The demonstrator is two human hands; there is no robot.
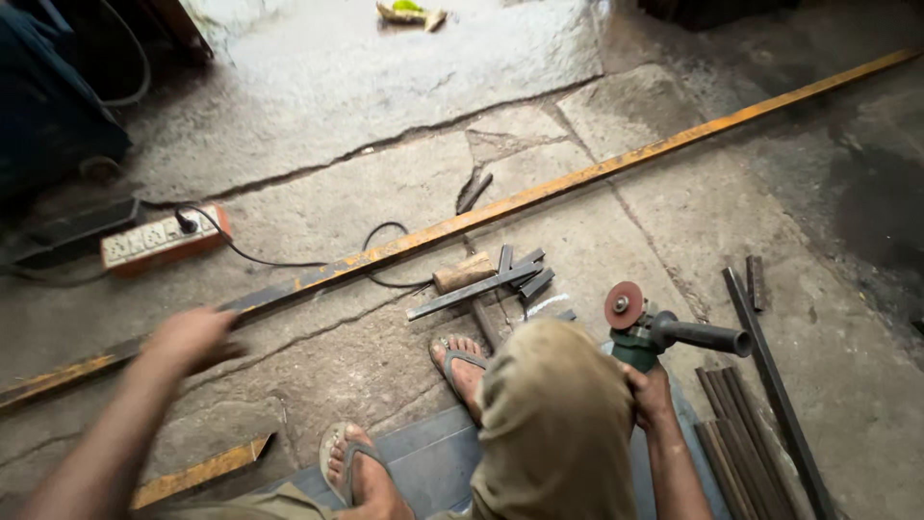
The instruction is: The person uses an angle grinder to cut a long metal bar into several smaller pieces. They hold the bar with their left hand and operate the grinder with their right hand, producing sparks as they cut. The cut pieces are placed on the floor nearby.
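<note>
My right hand point(651, 393) grips the body of a green angle grinder point(643, 339) with a reddish disc point(624, 305) and a black side handle point(705, 336), held above my bent knee. My left hand point(191, 339) is blurred, hovering with loosely spread fingers just over the long yellow-painted steel bar point(539, 195) that runs diagonally across the concrete floor; it holds nothing. My feet in sandals point(460, 366) rest on the floor in front of me.
Short steel offcuts point(486, 283) and a wooden-handled hammer point(462, 273) lie beside the bar. More steel strips point(751, 433) lie at the right. An orange power strip point(164, 239) with a black cable point(279, 260) sits at the left. A yellow bar piece point(202, 472) lies near my left foot.
</note>
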